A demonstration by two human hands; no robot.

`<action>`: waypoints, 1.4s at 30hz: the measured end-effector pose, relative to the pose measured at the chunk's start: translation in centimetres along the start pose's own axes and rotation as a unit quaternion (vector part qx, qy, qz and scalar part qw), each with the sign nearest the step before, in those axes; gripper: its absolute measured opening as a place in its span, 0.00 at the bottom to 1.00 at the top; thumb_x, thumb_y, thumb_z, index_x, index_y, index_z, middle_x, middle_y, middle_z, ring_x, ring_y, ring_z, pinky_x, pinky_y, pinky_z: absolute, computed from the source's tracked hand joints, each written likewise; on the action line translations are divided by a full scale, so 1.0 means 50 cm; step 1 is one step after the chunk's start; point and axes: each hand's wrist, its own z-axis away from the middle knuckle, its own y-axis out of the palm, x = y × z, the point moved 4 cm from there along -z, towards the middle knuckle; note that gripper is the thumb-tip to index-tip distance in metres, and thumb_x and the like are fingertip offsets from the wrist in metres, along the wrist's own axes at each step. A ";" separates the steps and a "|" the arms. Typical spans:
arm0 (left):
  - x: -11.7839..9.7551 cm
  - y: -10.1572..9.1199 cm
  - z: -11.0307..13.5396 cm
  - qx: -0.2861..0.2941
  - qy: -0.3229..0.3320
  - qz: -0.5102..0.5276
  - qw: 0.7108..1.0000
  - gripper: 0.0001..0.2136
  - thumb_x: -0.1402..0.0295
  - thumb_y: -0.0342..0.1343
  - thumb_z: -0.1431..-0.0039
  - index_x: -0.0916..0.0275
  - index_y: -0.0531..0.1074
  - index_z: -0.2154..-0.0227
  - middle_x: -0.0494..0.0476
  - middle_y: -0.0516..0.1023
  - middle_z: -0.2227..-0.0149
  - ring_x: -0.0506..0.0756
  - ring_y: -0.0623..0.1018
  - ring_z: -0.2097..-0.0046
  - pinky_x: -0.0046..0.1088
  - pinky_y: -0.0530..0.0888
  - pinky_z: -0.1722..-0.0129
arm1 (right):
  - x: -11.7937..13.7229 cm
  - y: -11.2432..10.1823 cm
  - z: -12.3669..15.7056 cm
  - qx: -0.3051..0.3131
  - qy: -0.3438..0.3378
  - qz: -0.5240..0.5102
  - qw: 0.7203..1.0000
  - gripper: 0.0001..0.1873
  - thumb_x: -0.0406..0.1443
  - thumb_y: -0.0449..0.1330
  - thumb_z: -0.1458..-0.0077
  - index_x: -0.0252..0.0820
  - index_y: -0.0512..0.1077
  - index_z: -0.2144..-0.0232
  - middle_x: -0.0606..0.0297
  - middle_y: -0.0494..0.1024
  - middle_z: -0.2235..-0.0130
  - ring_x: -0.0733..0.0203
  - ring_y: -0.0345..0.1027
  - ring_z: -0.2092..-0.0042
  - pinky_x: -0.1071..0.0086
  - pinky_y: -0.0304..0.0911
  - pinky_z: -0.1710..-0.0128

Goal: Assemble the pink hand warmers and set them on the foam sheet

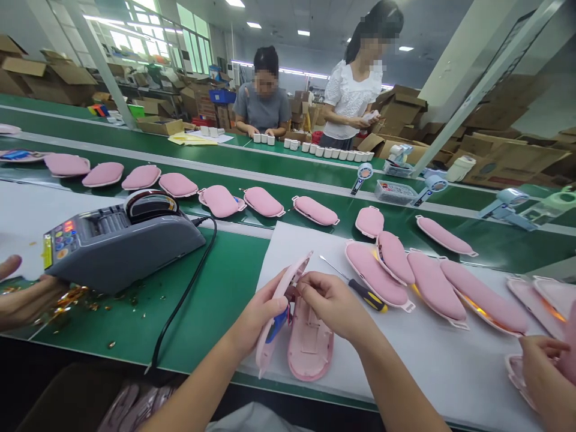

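My left hand is closed around one half of a pink padded casing, the upright shell half, tilted on its edge. A blue part with wires sits inside that half. The other shell half lies on the white sheet, its hollow inside facing up. My right hand is pinched between the two halves, by the wires near their upper end; what its fingertips grip is hidden. To the right of my right hand, a screwdriver with a yellow and black handle lies on the sheet.
A grey tape dispenser with a black cable stands left. Pink casings lie at right, and more line the green belt. Co-workers' hands show at left and right. Two people work across the table.
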 end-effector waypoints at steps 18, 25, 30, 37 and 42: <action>0.021 -0.015 -0.002 -0.134 -0.023 0.066 0.989 0.26 0.59 0.58 0.46 0.58 0.67 0.44 0.59 0.79 0.54 0.63 0.76 0.50 0.40 0.70 0.47 | -0.113 -0.031 0.061 -0.226 0.067 0.075 0.969 0.30 0.44 0.59 0.49 0.45 0.63 0.44 0.57 0.73 0.55 0.55 0.69 0.60 0.62 0.64 0.61; 0.041 -0.048 0.002 -0.195 -0.045 0.069 0.977 0.26 0.54 0.60 0.49 0.62 0.71 0.49 0.60 0.81 0.57 0.62 0.79 0.56 0.37 0.74 0.55 | -0.130 -0.003 0.080 -0.266 0.051 -0.135 0.953 0.30 0.42 0.61 0.50 0.46 0.57 0.47 0.74 0.61 0.72 0.63 0.61 0.70 0.69 0.61 0.65; 0.000 -0.076 0.018 -0.169 -0.018 -0.010 0.985 0.32 0.63 0.65 0.51 0.55 0.64 0.42 0.59 0.73 0.44 0.63 0.73 0.46 0.36 0.70 0.47 | -0.105 0.017 0.043 -0.194 0.073 -0.169 0.963 0.26 0.47 0.60 0.51 0.44 0.64 0.51 0.64 0.71 0.62 0.57 0.66 0.58 0.68 0.63 0.60; -0.043 -0.083 0.030 -0.334 0.032 -0.327 0.884 0.24 0.67 0.65 0.55 0.59 0.70 0.52 0.58 0.78 0.55 0.62 0.76 0.52 0.35 0.69 0.52 | -0.101 0.068 0.035 -0.130 0.057 -0.299 0.943 0.35 0.46 0.62 0.51 0.45 0.59 0.43 0.60 0.77 0.54 0.54 0.71 0.54 0.64 0.65 0.55; -0.040 -0.064 0.028 -0.362 0.008 -0.458 0.812 0.16 0.65 0.57 0.48 0.57 0.69 0.55 0.55 0.80 0.62 0.61 0.78 0.61 0.31 0.69 0.63 | -0.073 0.052 0.065 -0.171 0.012 -0.168 0.971 0.25 0.48 0.55 0.44 0.41 0.68 0.49 0.56 0.77 0.54 0.51 0.70 0.54 0.64 0.66 0.57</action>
